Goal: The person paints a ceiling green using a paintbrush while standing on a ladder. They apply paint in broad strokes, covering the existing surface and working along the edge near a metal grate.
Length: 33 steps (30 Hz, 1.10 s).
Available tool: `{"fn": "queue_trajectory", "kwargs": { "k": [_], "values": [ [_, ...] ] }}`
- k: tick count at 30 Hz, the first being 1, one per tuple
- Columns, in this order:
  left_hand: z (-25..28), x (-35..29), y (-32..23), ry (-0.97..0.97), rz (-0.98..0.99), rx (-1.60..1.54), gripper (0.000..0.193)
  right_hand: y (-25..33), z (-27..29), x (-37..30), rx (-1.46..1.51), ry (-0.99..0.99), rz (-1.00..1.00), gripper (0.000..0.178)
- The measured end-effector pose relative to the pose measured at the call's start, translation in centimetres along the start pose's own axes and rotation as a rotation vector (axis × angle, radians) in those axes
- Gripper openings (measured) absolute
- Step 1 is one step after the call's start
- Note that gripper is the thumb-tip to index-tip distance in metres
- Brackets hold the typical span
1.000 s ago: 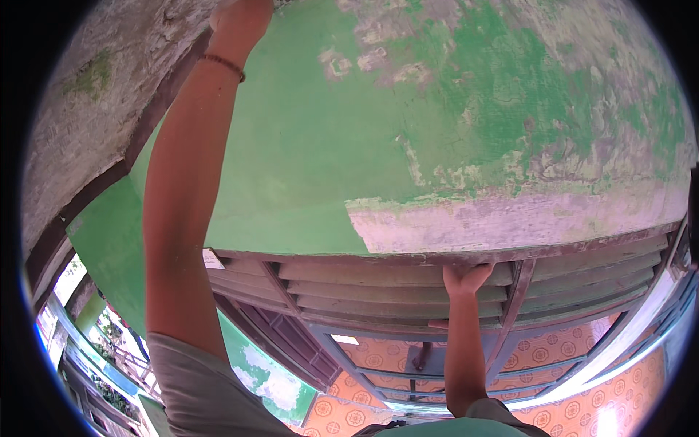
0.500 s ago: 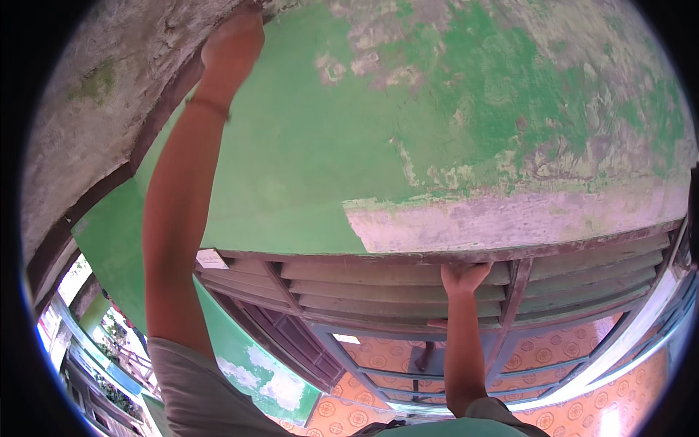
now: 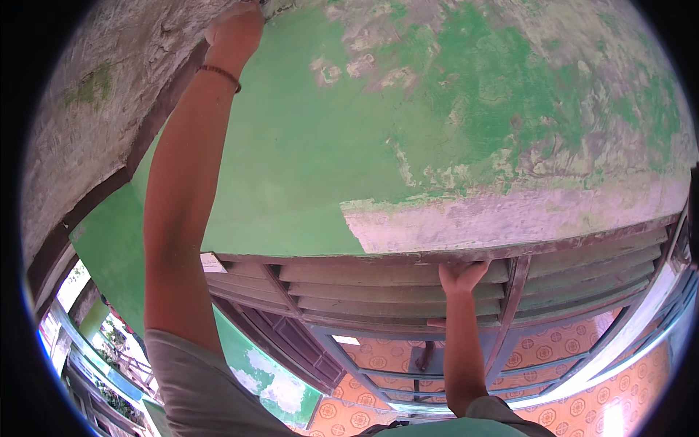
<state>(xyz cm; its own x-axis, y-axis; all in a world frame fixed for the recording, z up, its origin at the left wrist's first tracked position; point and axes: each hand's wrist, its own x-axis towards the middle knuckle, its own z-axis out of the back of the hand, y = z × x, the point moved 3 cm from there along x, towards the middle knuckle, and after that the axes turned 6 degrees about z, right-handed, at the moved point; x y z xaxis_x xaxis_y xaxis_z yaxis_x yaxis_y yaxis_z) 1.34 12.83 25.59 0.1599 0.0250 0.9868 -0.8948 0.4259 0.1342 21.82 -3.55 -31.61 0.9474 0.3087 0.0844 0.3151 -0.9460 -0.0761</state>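
Note:
High on the left, my left hand (image 3: 237, 30) is raised to the top of the green wall (image 3: 284, 146), close to the corner where it meets the grey, stained ceiling (image 3: 95, 109). The hand is closed. Its fingertips run past the upper edge of the picture, so what it holds cannot be made out. A dark bracelet (image 3: 220, 72) circles that wrist. Lower down, my right hand (image 3: 463, 277) reaches up to the brown wooden frame (image 3: 408, 258) under the wall, beside an upright post (image 3: 515, 288). Its fingers are hooked on the frame, their tips hidden.
Weathered slats (image 3: 393, 291) fill the opening below the frame. Patches of bare pale plaster (image 3: 451, 222) interrupt the green paint. A brown panelled door (image 3: 284, 339) stands lower left. Orange patterned floor tiles (image 3: 557, 419) lie far below. Daylight and railings (image 3: 109, 379) show at left.
My left hand and bracelet have shifted a little upward, and the forearm has straightened slightly. The right hand keeps its place on the frame.

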Motion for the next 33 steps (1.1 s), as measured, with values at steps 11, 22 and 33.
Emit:
{"fn": "queue_trajectory", "kwargs": {
  "k": [11,22,33],
  "values": [
    [-2.8,1.1,1.7,-0.253,-0.366,0.203,0.022,0.5,-1.4,-1.2,0.029,-0.075,-0.001,0.065],
    [0.2,-1.6,-0.6,-0.081,-0.208,0.128,0.025,0.4,-0.6,-0.4,0.102,-0.057,-0.015,0.063],
    [-1.5,-0.9,1.2,-0.049,-0.149,0.137,0.026,0.0,-0.6,-0.2,0.089,0.01,-0.014,0.066]
  ]
}}
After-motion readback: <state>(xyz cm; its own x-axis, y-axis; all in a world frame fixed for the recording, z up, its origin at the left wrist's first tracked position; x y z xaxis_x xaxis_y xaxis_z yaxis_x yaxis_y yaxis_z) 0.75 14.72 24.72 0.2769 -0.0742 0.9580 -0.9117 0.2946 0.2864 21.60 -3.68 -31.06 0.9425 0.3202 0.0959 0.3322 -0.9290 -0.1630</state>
